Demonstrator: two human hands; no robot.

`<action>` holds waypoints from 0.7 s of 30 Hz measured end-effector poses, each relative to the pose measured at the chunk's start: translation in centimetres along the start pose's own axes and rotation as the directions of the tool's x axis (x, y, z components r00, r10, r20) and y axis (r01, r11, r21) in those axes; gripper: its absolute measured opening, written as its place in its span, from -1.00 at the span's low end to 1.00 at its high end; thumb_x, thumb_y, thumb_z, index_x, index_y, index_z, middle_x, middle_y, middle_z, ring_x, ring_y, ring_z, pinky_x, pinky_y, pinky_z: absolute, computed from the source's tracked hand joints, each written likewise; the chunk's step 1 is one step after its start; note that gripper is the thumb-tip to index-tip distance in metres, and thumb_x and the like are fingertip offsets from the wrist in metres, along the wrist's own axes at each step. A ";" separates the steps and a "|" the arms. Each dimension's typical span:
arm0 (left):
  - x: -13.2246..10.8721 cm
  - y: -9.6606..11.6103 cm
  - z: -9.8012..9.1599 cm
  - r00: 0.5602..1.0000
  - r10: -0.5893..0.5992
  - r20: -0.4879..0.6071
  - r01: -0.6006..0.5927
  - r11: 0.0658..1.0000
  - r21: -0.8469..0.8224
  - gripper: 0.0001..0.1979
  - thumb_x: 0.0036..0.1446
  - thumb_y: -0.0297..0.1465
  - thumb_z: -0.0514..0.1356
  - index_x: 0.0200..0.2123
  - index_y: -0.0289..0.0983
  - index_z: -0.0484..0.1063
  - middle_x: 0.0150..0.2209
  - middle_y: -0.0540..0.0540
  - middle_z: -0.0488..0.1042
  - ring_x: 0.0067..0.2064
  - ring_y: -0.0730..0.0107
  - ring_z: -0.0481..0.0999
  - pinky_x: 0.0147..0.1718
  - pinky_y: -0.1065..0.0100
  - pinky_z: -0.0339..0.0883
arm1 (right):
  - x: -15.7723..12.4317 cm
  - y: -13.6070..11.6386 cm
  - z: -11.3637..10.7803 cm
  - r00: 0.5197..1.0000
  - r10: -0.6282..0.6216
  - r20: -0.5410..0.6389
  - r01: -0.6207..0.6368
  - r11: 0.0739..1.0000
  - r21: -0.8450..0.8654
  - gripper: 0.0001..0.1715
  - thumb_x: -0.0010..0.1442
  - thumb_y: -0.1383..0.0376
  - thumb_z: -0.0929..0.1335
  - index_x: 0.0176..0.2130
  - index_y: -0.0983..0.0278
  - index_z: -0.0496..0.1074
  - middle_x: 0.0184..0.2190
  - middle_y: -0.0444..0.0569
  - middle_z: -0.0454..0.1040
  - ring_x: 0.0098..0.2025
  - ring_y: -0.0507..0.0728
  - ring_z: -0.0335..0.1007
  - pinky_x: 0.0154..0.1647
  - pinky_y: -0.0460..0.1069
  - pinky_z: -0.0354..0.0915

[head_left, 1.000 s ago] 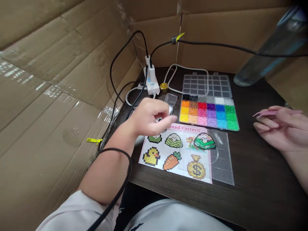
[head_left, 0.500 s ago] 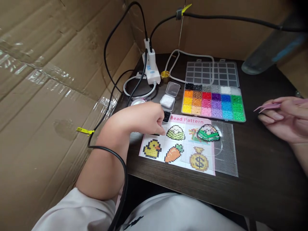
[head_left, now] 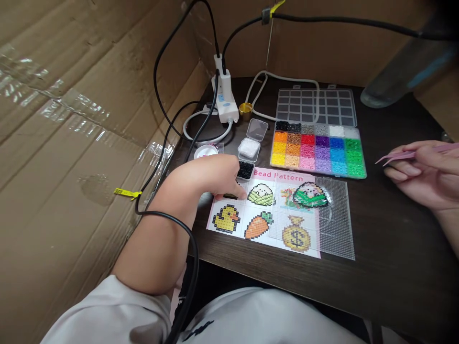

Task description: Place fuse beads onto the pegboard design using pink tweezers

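Note:
My left hand (head_left: 220, 177) rests over the upper left of the Bead Pattern sheet (head_left: 241, 220), thumb and a fingertip apart on the paper, most fingers hidden behind the hand. Just beyond it sits a small box of black beads (head_left: 246, 169). At the right, my right hand (head_left: 416, 177) is closed on pink tweezers (head_left: 401, 156), their tips apart with nothing visible between them, pointing left. A clear pegboard (head_left: 339, 220) overlaps the sheet's right side. On it lies a bead figure (head_left: 311, 195) in green, white, pink and black.
Behind the sheet stands a sorted bead box (head_left: 317, 150) with its clear lid (head_left: 315, 106) folded back. A small box with white contents (head_left: 249, 149), a white dish (head_left: 205, 152) and a gold cup (head_left: 245, 111) are farther left. A power strip (head_left: 225, 102) and black cable (head_left: 167, 215) occupy the left.
My left hand has shifted slightly left and down, showing more of the black beads and a fingertip on the sheet. The right hand still holds the tweezers, nearly unmoved.

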State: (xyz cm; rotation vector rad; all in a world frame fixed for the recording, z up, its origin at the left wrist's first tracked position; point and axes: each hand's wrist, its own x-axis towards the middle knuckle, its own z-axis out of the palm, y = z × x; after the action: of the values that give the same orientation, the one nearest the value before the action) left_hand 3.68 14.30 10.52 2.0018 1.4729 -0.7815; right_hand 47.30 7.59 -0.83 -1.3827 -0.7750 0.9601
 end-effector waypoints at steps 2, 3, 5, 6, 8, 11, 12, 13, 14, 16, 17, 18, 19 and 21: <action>0.0 0.1 0.0 1.000 -0.010 -0.002 0.010 1.000 0.012 -0.54 0.27 -0.08 0.57 -0.53 -0.09 0.49 -0.56 -0.06 0.65 -0.39 0.11 0.61 -0.23 0.07 0.35 | 0.1 0.1 -0.2 1.000 -0.002 0.000 0.002 1.000 -0.001 -0.68 -0.25 0.19 0.78 -0.46 0.18 0.76 -0.35 0.27 0.69 -0.38 0.07 -0.07 -0.24 0.18 -0.16; -0.1 0.1 0.0 1.000 -0.016 -0.004 0.016 1.000 0.019 -0.57 0.26 -0.07 0.57 -0.50 -0.09 0.53 -0.56 -0.07 0.64 -0.38 0.09 0.62 -0.21 0.06 0.36 | 0.1 0.1 -0.2 1.000 -0.002 0.000 0.002 1.000 -0.005 -0.69 -0.24 0.19 0.78 -0.46 0.17 0.76 -0.35 0.25 0.69 -0.37 0.07 -0.07 -0.23 0.18 -0.16; -0.1 0.2 0.0 0.999 -0.040 -0.003 0.040 0.999 0.024 -0.64 0.26 -0.04 0.57 -0.41 -0.11 0.64 -0.56 -0.06 0.64 -0.36 0.05 0.64 -0.19 0.06 0.39 | 0.0 0.0 -0.2 1.000 0.005 0.002 -0.005 1.000 -0.013 -0.67 -0.23 0.19 0.80 -0.45 0.15 0.77 -0.36 0.21 0.67 -0.37 0.08 -0.06 -0.22 0.17 -0.15; 0.0 0.2 0.0 0.999 -0.052 -0.002 0.052 0.998 0.023 -0.66 0.26 -0.02 0.56 -0.35 -0.12 0.68 -0.55 -0.06 0.64 -0.36 0.04 0.65 -0.17 0.05 0.41 | -0.1 0.0 -0.2 1.000 0.007 0.001 -0.007 1.000 -0.016 -0.66 -0.23 0.19 0.81 -0.45 0.14 0.77 -0.36 0.20 0.67 -0.37 0.08 -0.06 -0.21 0.17 -0.15; 0.1 0.1 0.0 0.998 -0.068 -0.002 0.068 0.997 0.018 -0.66 0.27 0.01 0.55 -0.27 -0.13 0.74 -0.55 -0.06 0.65 -0.36 0.02 0.66 -0.16 0.05 0.43 | -0.2 -0.1 -0.2 1.000 0.006 0.000 -0.006 1.000 -0.016 -0.66 -0.22 0.18 0.81 -0.45 0.14 0.76 -0.36 0.21 0.66 -0.37 0.09 -0.06 -0.21 0.17 -0.16; 0.4 -0.1 0.1 0.997 -0.081 -0.003 0.081 0.997 0.002 -0.62 0.26 0.04 0.57 -0.27 -0.13 0.72 -0.55 -0.07 0.66 -0.38 0.02 0.66 -0.18 0.06 0.42 | -0.2 0.0 -0.3 1.000 0.002 0.010 -0.002 1.000 -0.011 -0.70 -0.16 0.19 0.79 -0.44 0.16 0.76 -0.37 0.21 0.62 -0.36 0.09 -0.09 -0.22 0.19 -0.16; 0.5 -0.2 0.1 0.996 -0.085 -0.003 0.085 0.996 -0.008 -0.61 0.25 0.05 0.59 -0.30 -0.12 0.70 -0.55 -0.07 0.66 -0.39 0.03 0.66 -0.19 0.06 0.42 | -0.1 0.1 -0.4 1.000 0.002 0.019 -0.002 1.000 -0.010 -0.71 -0.14 0.20 0.79 -0.43 0.16 0.76 -0.38 0.20 0.60 -0.36 0.09 -0.10 -0.23 0.19 -0.16; 0.6 -0.3 0.2 0.996 -0.088 -0.006 0.088 0.996 -0.020 -0.59 0.23 0.06 0.60 -0.32 -0.11 0.68 -0.56 -0.08 0.66 -0.41 0.03 0.65 -0.20 0.06 0.41 | -0.1 0.2 -0.5 1.000 0.001 0.028 -0.001 1.000 -0.009 -0.72 -0.12 0.20 0.79 -0.42 0.16 0.77 -0.39 0.19 0.60 -0.36 0.09 -0.10 -0.23 0.19 -0.16; 0.7 -0.4 0.2 0.996 -0.089 -0.011 0.089 0.996 -0.030 -0.58 0.20 0.07 0.62 -0.34 -0.11 0.67 -0.56 -0.08 0.66 -0.43 0.04 0.65 -0.22 0.06 0.41 | -0.1 0.2 -0.6 0.999 -0.001 0.035 0.002 1.000 -0.010 -0.73 -0.10 0.21 0.78 -0.41 0.15 0.77 -0.38 0.20 0.61 -0.36 0.10 -0.10 -0.23 0.19 -0.16; 0.9 -0.6 0.3 0.997 -0.080 -0.023 0.079 0.996 -0.042 -0.55 0.14 0.10 0.64 -0.36 -0.10 0.65 -0.58 -0.07 0.65 -0.47 0.05 0.63 -0.25 0.07 0.40 | 0.0 0.3 -0.6 0.999 -0.005 0.039 0.006 1.000 -0.008 -0.76 -0.09 0.23 0.76 -0.42 0.14 0.77 -0.36 0.22 0.66 -0.38 0.10 -0.08 -0.25 0.18 -0.14; 0.9 -0.6 0.4 0.997 -0.071 -0.027 0.070 0.997 -0.043 -0.53 0.12 0.12 0.63 -0.36 -0.10 0.65 -0.59 -0.07 0.64 -0.48 0.06 0.62 -0.26 0.07 0.39 | 0.0 0.4 -0.6 0.999 -0.006 0.037 0.006 1.000 -0.007 -0.77 -0.11 0.25 0.76 -0.43 0.13 0.76 -0.34 0.23 0.69 -0.38 0.10 -0.06 -0.26 0.17 -0.14; 1.0 -0.7 0.4 0.998 -0.064 -0.027 0.063 0.997 -0.041 -0.52 0.12 0.14 0.63 -0.36 -0.10 0.65 -0.59 -0.07 0.64 -0.48 0.07 0.61 -0.27 0.08 0.39 | 0.0 0.4 -0.6 1.000 -0.009 0.029 0.009 1.000 -0.005 -0.78 -0.13 0.26 0.75 -0.45 0.13 0.76 -0.33 0.24 0.71 -0.39 0.09 -0.06 -0.27 0.16 -0.13; 1.0 -0.7 0.4 0.998 -0.058 -0.024 0.057 0.998 -0.037 -0.52 0.12 0.15 0.61 -0.35 -0.10 0.66 -0.59 -0.07 0.63 -0.48 0.07 0.61 -0.27 0.08 0.39 | 0.0 0.4 -0.5 1.000 -0.010 0.025 0.010 1.000 -0.003 -0.77 -0.16 0.28 0.75 -0.46 0.13 0.76 -0.33 0.25 0.72 -0.40 0.09 -0.05 -0.28 0.16 -0.13; 1.0 -0.7 0.3 0.998 -0.059 -0.015 0.058 0.998 -0.021 -0.53 0.14 0.16 0.60 -0.31 -0.10 0.69 -0.59 -0.07 0.64 -0.46 0.06 0.63 -0.26 0.08 0.40 | -0.1 0.4 -0.5 1.000 -0.013 0.022 0.013 1.000 0.001 -0.74 -0.21 0.28 0.77 -0.47 0.16 0.77 -0.33 0.28 0.72 -0.41 0.06 -0.05 -0.30 0.16 -0.11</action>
State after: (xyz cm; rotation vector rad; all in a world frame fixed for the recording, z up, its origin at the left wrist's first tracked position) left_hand 3.23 14.92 9.51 1.9619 1.5485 -0.7729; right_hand 47.66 7.29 -1.23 -1.3670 -0.7990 0.9666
